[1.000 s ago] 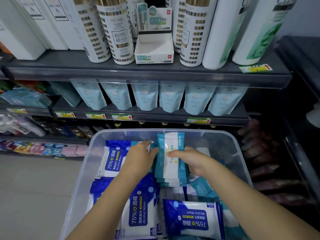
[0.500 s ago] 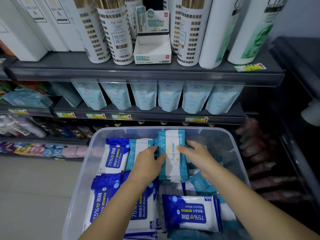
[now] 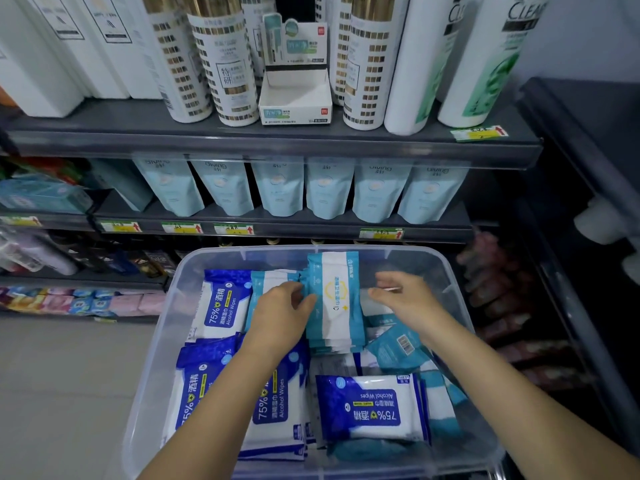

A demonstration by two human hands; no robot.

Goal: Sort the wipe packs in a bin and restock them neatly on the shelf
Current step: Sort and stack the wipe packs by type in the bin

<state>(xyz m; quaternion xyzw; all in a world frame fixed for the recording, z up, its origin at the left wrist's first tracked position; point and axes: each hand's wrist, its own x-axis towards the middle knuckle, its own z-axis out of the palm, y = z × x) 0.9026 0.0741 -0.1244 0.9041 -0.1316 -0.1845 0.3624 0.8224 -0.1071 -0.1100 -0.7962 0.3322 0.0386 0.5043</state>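
Most packs [image 3: 221, 306] sorted in bin [image 3: 156, 358], none seemingly shelved
Left hand [image 3: 280, 315] grips teal stack [image 3: 334, 299] mid-frame; right hand [image 3: 407, 301] loose, empty, beside it; stray teal packs [image 3: 394, 348] lower right

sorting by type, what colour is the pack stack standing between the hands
The stack is teal with a white middle band; head view.

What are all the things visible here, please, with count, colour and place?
bin: one, clear, nearest the camera
alcohol wipe packs: at least four showing, dark blue and white, lying in the bin
teal wipe packs: one upright stack plus loose ones, teal and white, middle and right of the bin
pouches: six, pale blue, middle shelf
bottles: many, mostly white, top shelf
display box: one, white, top shelf
left hand: at the stack's left edge
right hand: fingers relaxed, just right of the stack
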